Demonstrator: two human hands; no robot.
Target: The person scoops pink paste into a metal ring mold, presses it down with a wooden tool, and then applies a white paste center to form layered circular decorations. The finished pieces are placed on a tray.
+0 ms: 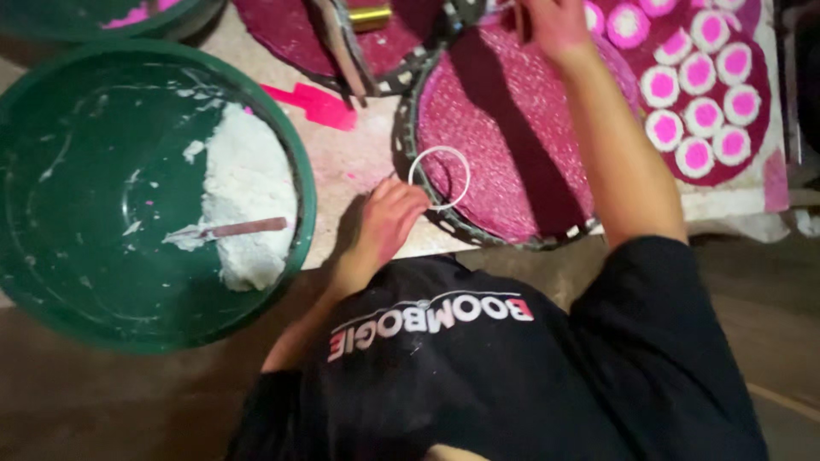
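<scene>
Left hand point(386, 224) lay w/ fingers curled at the near rim of the round tray filled w/ magenta glittery powder point(512, 128), fingertips touching the thin white plastic ring point(439, 177); looked like a light pinch on the ring's near-left edge, though a firm grip couldn't be confirmed. Ring lay flat, half over the tray's dark patterned rim, just up and right of that hand, so left was much the nearer hand. Right hand point(551, 24) reached across to the tray's far edge, top of frame; open or closed, couldn't tell. Big green plastic basin w/ white paste point(154, 192) sat left, a spatula-like stick in it. Pink-and-white round discs point(700, 90) lay far right.
</scene>
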